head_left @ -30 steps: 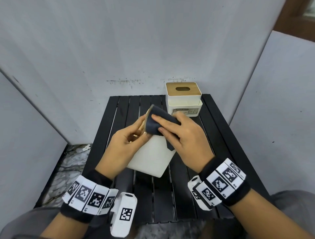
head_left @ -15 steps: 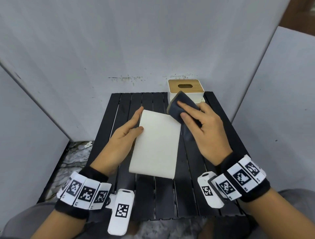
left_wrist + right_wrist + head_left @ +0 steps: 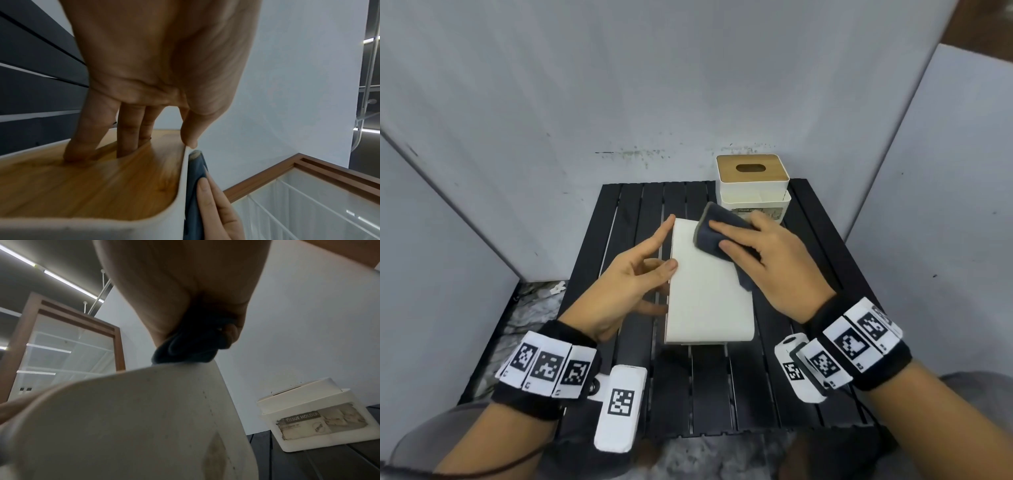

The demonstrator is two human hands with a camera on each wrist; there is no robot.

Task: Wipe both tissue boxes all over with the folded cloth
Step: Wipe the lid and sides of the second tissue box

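A white tissue box (image 3: 705,301) lies on its side on the black slatted table (image 3: 633,212), a broad white face up. My left hand (image 3: 657,253) holds its left end. In the left wrist view two fingers reach into the slot of the wooden lid (image 3: 102,186), and the thumb sits on the box's edge. My right hand (image 3: 756,246) presses the dark blue folded cloth (image 3: 709,233) onto the far end of that upper face, and a tail of cloth hangs under the palm. The second tissue box (image 3: 752,178), white with a wooden slotted lid, stands upright at the table's back right.
Grey panels wall in the table at the back and on both sides. The second box (image 3: 318,418) carries a worn "TISSUE HOLDER" label on its front. Marbled floor shows past the table's left edge. Bare slats lie in front of the near box.
The near box went from tilted up in my left hand to lying with its white face up. My right hand slid the cloth from the box's far right corner onto that face.
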